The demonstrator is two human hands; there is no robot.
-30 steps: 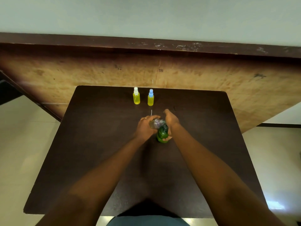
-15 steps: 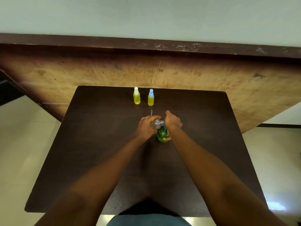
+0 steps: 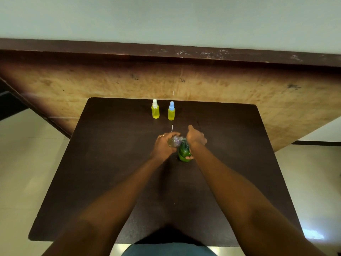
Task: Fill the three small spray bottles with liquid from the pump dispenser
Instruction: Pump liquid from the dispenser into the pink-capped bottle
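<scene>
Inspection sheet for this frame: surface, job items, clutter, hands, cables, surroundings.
Surface: dark brown square table.
Job's things: two small yellow-filled spray bottles upright near the far edge, white-capped bottle and blue-capped bottle; clear small bottle at the spout of green pump dispenser.
Clutter: thin white tube on the table beyond the hands.
Hands: left hand holds the clear bottle; right hand grips the dispenser's top.
Cables: nothing seen.
Surroundings: worn plywood panel, pale wall, tiled floor.

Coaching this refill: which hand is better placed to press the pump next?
Right. The right hand grips the green dispenser; the left hand holds the clear bottle at its spout.
</scene>
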